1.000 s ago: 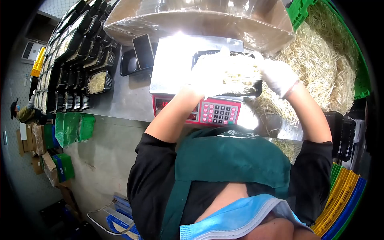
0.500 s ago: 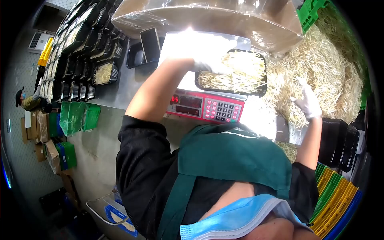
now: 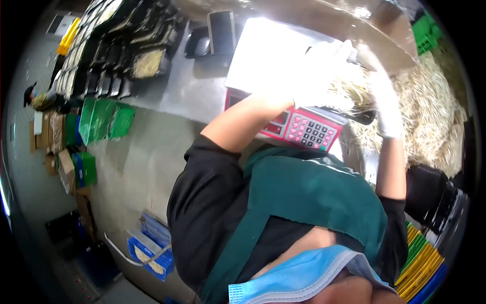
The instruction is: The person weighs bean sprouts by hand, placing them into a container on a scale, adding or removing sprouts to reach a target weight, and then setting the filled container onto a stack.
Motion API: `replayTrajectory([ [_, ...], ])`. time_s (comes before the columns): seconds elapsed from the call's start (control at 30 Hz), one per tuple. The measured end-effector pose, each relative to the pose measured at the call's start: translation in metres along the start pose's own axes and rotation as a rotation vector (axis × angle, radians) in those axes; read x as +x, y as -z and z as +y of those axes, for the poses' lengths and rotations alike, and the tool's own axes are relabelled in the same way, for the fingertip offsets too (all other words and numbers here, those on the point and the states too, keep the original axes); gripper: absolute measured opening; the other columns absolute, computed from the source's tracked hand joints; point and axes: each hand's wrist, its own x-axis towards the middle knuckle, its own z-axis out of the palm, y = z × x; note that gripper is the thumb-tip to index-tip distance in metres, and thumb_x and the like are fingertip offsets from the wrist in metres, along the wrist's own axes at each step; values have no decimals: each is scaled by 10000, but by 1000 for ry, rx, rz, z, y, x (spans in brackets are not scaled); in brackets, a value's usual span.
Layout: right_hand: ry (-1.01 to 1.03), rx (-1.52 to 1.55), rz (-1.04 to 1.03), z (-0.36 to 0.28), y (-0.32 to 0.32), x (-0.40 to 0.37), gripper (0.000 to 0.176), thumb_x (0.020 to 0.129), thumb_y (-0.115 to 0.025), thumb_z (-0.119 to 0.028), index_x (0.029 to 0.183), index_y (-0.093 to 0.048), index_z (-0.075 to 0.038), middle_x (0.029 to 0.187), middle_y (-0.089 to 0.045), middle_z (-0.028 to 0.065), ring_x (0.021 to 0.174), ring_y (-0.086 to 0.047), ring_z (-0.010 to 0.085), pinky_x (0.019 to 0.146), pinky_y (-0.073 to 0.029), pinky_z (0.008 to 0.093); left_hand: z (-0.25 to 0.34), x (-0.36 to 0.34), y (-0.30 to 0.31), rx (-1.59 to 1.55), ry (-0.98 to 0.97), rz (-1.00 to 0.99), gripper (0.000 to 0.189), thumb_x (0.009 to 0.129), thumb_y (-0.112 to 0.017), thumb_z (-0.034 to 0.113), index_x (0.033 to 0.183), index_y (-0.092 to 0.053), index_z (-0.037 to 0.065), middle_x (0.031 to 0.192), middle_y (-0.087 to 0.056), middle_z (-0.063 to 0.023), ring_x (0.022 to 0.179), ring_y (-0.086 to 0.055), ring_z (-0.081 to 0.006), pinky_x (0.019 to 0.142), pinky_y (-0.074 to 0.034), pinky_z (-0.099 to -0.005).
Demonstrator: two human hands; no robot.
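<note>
**Gloved hands at a tray of sprouts on the scale**

Nearest the camera were a blue mask (image 3: 304, 276) and a green apron (image 3: 314, 197) over black sleeves. Beyond them sat the scale (image 3: 263, 50), its red keypad (image 3: 309, 129) facing the person. A black tray (image 3: 362, 117) of bean sprouts (image 3: 347, 91) rested on the right part of its steel platform. The left hand (image 3: 316, 76), in a white glove, lay spread over the sprouts. Glare washed it out, so whether its fingers gripped any could not be told. The right hand (image 3: 386, 104), also gloved, lay along the tray's right side with fingers stretched away. Its hold, if any, was hidden. Just right of it lay a loose sprout pile (image 3: 435, 111). Farther off stood a plastic-lined cardboard box (image 3: 314, 15) and, to the left, rows of filled black trays (image 3: 126, 45).
</note>
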Motion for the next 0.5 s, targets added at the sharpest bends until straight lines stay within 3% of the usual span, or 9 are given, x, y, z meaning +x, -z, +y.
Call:
replayTrajectory([
  [0.03,-114,-309,-121,-22,-8,3,594,867,-532,-384,1326,-419,-24,1365,-429,162,1268,-400,275,1052,-294,349,2,1,-6,-19,-35,4,837,769,-631,415,1398,-262,4,1404,-318,-233,1274,-340,-371,1059,-257,-452],
  [0.1,-30,-572,-140,-23,-26,-3,482,880,-508,-337,1238,-468,-17,1165,-546,213,1067,-525,361,922,-412,398,9,-3,-8,155,89,-94,748,761,-629,356,1376,-333,50,1378,-363,-216,1243,-373,-359,1036,-276,-469],
  [0.2,15,-447,-87,-6,-31,-1,444,888,-496,-340,1190,-486,-15,1023,-591,206,959,-564,351,852,-437,397,10,1,-9,85,159,-189,646,806,-597,366,1342,-389,72,1331,-417,-214,1213,-401,-346,1019,-288,-466],
  [0.27,305,-595,-252,12,-6,4,466,889,-493,-363,1196,-485,-12,1039,-590,215,960,-568,354,850,-443,391,8,-1,-11,-21,133,-232,606,836,-571,346,1340,-385,66,1315,-431,-222,1188,-427,-350,1018,-298,-467],
  [0.3,98,-673,-325,-18,5,6,459,873,-533,-325,1225,-482,-36,1079,-591,193,978,-575,333,840,-456,387,4,3,-10,-101,108,-252,566,866,-546,325,1339,-382,60,1299,-444,-229,1162,-453,-354,1017,-308,-468],
  [0.33,102,-679,-314,-17,9,1,459,873,-533,-325,1225,-482,-36,1079,-591,193,978,-575,333,840,-456,387,3,4,-12,-95,97,-250,566,866,-546,325,1339,-382,60,1299,-444,-229,1162,-453,-354,1017,-308,-468],
  [0.43,365,-603,-67,-9,18,-16,336,839,-596,-181,1159,-553,-86,992,-643,103,895,-614,275,811,-492,348,10,6,-16,-843,129,70,419,865,-575,298,1212,-546,66,1181,-581,-118,1091,-531,-287,963,-401,-388],
  [0.47,355,-601,-68,-1,19,-21,336,839,-596,-181,1159,-553,-86,992,-643,103,895,-614,275,811,-492,348,12,7,-16,-849,133,63,419,865,-575,298,1212,-546,66,1181,-581,-118,1091,-531,-287,963,-401,-388],
  [0.5,275,-519,-92,13,21,-29,309,841,-597,-168,1138,-569,-88,979,-650,98,865,-624,257,791,-503,329,17,14,-5,-551,89,-32,351,882,-536,289,1182,-578,110,1181,-582,-91,1070,-538,-281,974,-395,-406],
])
